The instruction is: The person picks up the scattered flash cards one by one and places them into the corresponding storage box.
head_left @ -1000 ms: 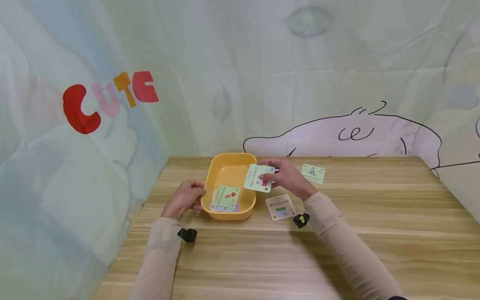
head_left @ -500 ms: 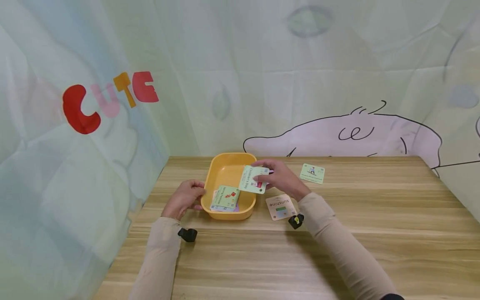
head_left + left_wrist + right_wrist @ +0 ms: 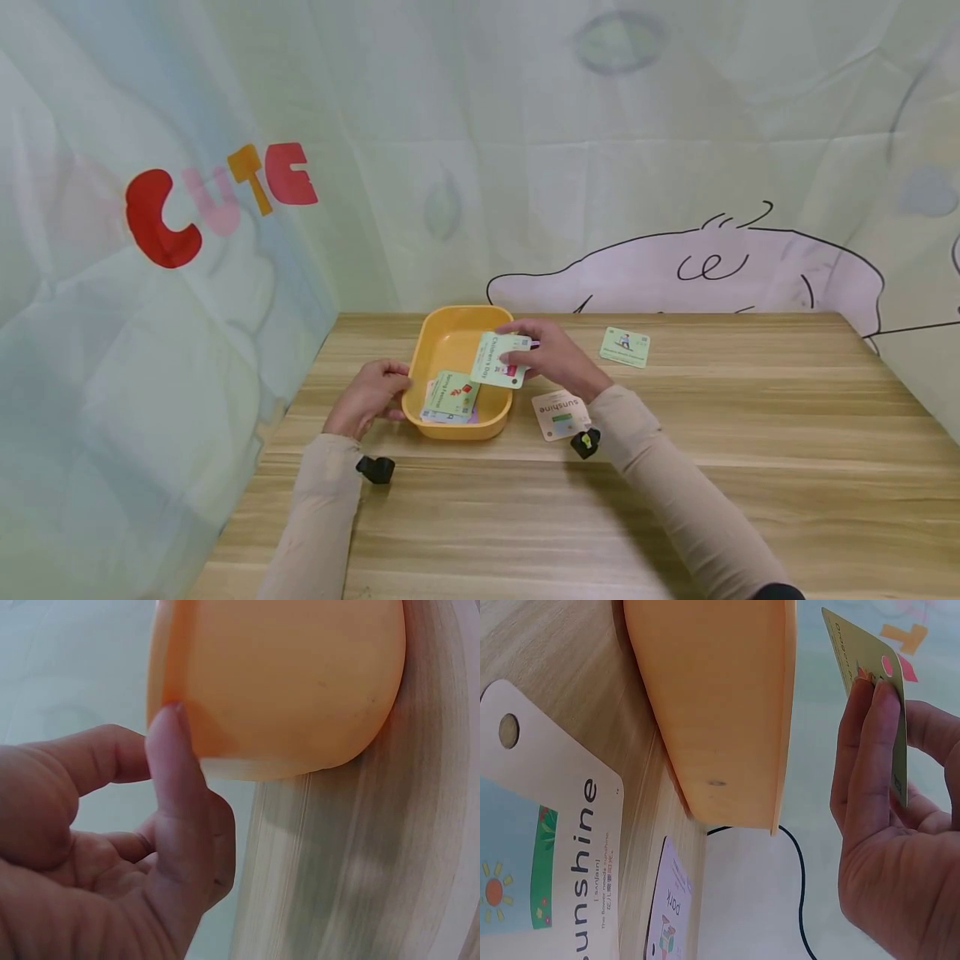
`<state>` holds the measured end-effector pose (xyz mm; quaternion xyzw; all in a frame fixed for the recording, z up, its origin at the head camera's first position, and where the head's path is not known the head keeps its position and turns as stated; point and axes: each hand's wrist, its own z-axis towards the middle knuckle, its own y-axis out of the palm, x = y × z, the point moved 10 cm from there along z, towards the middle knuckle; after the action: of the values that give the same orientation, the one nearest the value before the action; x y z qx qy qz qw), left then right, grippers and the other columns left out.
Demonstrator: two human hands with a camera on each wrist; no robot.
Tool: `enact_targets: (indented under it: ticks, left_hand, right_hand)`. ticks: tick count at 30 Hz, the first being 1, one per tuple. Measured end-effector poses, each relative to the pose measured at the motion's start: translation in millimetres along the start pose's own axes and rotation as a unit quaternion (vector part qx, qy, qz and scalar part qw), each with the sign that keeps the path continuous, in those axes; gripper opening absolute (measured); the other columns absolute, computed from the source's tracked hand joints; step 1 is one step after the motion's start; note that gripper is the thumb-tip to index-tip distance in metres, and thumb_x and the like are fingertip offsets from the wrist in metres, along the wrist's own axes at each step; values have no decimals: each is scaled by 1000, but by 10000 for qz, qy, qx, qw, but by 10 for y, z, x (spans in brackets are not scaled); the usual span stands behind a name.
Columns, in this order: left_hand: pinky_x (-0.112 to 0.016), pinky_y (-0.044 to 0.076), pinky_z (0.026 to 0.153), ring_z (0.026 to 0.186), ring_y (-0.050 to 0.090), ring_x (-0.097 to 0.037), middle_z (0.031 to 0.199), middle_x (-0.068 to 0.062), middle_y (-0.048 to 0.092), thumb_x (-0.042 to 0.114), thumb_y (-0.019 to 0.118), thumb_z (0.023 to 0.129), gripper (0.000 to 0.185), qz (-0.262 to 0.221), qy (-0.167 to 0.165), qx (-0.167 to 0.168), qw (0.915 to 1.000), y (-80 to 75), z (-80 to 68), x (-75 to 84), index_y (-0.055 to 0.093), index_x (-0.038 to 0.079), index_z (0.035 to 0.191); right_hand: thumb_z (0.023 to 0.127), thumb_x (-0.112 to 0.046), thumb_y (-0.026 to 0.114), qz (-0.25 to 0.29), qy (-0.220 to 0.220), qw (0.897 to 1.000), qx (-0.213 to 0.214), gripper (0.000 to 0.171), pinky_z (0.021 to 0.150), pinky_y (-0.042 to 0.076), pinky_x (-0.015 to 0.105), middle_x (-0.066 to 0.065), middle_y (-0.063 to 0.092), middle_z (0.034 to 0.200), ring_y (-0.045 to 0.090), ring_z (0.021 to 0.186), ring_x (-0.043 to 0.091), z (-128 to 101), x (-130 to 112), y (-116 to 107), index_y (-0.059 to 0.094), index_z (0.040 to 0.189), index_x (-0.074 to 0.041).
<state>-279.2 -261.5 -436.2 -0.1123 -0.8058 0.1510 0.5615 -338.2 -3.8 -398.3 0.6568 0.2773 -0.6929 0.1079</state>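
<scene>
- Card [image 3: 487,363] has drifted farther over the tray [image 3: 450,350], pinched in the right grip [image 3: 557,355].
- Left grip [image 3: 367,397] pinches the tray's near side.
- Looks light, stiffish; edges suit holding.

Wood-grain table [image 3: 795,450], pale printed cloth backdrop [image 3: 450,108]

The pale green card [image 3: 487,365], printed "Children's Day" with a pink picture, is pinched in the right hand [image 3: 558,358], tilted, above the right rim of the yellow tray [image 3: 442,342] and not touching it. Its underside carries print too; whether a second card backs it is unclear. The rounded, oblong tray stands upright, left rim in the left hand [image 3: 367,396], overlapping cards [image 3: 452,392] inside its near left corner.
</scene>
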Motion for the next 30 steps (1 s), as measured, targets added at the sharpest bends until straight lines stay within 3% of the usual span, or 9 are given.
enact_targets:
  ticks: [10,21,30]
  left_hand:
    - [-35,63,64,89,60,-23,112,-18,58,11,55,103,29,-120,52,-78,9999,-1,-3,7,54,-3,128]
    - [-35,63,64,90,61,-24,113,-20,58,10,54,103,29,-85,124,-65,9999,-1,-19,13,54,-4,128]
    - [-36,63,66,90,61,-24,113,-19,58,11,54,103,29,-57,103,-45,9999,-4,-11,16,54,-4,128]
  right_hand:
    - [91,-12,76,-19,-103,9999,-33,47,74,63,40,13,68,113,70,86,24,21,-34,61,63,136,-15]
    - [92,-11,75,33,-110,9998,-160,48,82,62,47,13,64,120,69,87,25,80,-48,149,61,138,-15]
    - [92,-8,74,113,-62,9998,-140,47,75,64,39,14,65,116,70,87,25,124,-35,198,62,137,-14]
